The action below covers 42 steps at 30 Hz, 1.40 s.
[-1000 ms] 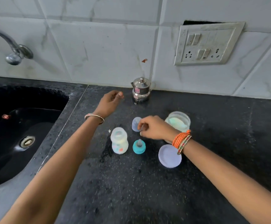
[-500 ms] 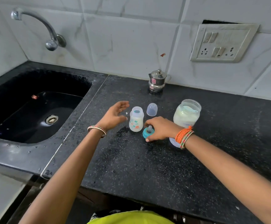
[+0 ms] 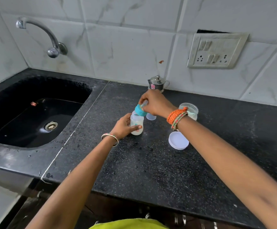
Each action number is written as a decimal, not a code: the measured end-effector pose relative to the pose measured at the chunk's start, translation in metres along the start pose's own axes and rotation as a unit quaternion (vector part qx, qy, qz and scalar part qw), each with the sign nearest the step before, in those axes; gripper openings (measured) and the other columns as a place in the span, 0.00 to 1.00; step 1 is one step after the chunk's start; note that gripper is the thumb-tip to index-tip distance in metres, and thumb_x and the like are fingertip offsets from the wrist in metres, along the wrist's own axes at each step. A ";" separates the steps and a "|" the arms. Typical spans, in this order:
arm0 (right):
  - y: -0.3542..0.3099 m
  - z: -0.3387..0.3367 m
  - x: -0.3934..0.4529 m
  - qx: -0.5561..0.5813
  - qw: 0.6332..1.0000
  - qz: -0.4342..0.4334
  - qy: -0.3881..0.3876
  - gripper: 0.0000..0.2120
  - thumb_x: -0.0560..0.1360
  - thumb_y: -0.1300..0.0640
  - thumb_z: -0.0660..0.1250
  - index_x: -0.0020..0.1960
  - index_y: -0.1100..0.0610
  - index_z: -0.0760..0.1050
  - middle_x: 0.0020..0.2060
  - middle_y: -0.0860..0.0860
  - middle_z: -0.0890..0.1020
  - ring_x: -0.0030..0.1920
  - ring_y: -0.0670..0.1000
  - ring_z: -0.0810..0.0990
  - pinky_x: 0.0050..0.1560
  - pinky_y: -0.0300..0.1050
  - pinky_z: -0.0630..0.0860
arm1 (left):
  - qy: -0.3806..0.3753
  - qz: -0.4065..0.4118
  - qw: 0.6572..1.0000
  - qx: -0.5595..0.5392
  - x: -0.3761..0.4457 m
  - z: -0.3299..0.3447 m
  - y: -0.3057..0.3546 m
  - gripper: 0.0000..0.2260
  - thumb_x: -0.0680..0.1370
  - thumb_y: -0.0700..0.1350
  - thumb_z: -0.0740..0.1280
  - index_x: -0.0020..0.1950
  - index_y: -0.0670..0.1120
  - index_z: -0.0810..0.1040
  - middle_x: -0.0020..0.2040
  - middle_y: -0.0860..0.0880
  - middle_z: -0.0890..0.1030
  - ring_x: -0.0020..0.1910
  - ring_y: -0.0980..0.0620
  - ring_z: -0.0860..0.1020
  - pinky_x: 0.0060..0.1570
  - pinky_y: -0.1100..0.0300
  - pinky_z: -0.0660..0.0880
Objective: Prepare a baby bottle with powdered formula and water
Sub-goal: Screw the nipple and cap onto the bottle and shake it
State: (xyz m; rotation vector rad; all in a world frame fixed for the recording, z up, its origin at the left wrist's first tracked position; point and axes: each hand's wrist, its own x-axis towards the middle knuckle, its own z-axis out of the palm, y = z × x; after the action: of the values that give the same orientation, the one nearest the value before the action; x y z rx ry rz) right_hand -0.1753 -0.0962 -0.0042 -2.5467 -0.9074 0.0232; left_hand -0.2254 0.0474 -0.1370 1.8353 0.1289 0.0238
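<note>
A strip of yellow-green cloth (image 3: 128,224) is seen at the very bottom edge, nearest the camera. Beyond it, a black speckled counter (image 3: 151,171) is laid out, and both forearms are stretched across it. A round white lid (image 3: 178,140) is found lying flat on the counter, just under the right wrist, which is ringed with orange and beaded bangles (image 3: 177,117). A thin bangle (image 3: 110,138) is worn on the left wrist.

Further on, the baby bottle (image 3: 136,123) is stood upright on the counter, with whitish contents seen at its bottom. It is gripped by the left hand (image 3: 123,126), whose fingers and thumb are wrapped round its body. Directly above its open mouth, tilted and just at the rim, the teal nipple ring (image 3: 140,110) is held by the right hand (image 3: 154,103), whose fingertips are pinched on the clear nipple at its top. Whether the ring is already seated on the threads cannot be told.

Just behind the bottle, a clear cap (image 3: 151,116) is partly hidden by the right hand. To the right, an open formula jar (image 3: 189,110) is set. Against the tiled wall, a small steel pot (image 3: 156,84) is placed. To the left, a black sink (image 3: 35,113) is sunk into the counter, with a tap (image 3: 52,42) mounted above it. A switch plate (image 3: 217,51) is fixed on the wall to the right.
</note>
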 end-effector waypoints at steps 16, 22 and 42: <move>-0.028 0.012 0.023 -0.170 0.964 -0.035 -0.203 0.22 0.69 0.54 0.75 0.58 0.59 0.72 0.51 0.54 0.74 0.47 0.53 0.72 0.42 0.45 0.69 | 0.048 -0.002 0.999 -0.019 -0.002 0.005 -0.010 0.20 0.69 0.40 0.76 0.58 0.43 0.76 0.55 0.47 0.82 0.53 0.53 0.80 0.57 0.57 0.76; -0.017 0.021 0.021 -0.166 0.966 -0.081 -0.179 0.18 0.68 0.69 0.70 0.54 0.58 0.69 0.56 0.58 0.74 0.50 0.56 0.76 0.39 0.45 0.73 | 0.032 0.000 0.999 -0.019 0.002 0.001 -0.012 0.23 0.68 0.40 0.77 0.60 0.45 0.75 0.57 0.46 0.82 0.57 0.51 0.80 0.61 0.54 0.75; -0.004 0.016 0.011 -0.252 0.962 -0.094 0.058 0.32 0.74 0.31 0.53 0.30 0.56 0.74 0.26 0.50 0.73 0.32 0.52 0.73 0.36 0.44 0.63 | 0.011 -0.005 1.000 -0.026 0.001 0.003 -0.008 0.25 0.69 0.38 0.75 0.63 0.43 0.73 0.60 0.46 0.80 0.59 0.51 0.78 0.62 0.57 0.73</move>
State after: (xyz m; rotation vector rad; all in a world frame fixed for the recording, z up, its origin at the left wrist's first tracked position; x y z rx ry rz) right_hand -0.1719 -0.0802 -0.0161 -2.8592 -1.2293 -0.4663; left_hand -0.2248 0.0463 -0.1453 1.7825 0.1526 0.0406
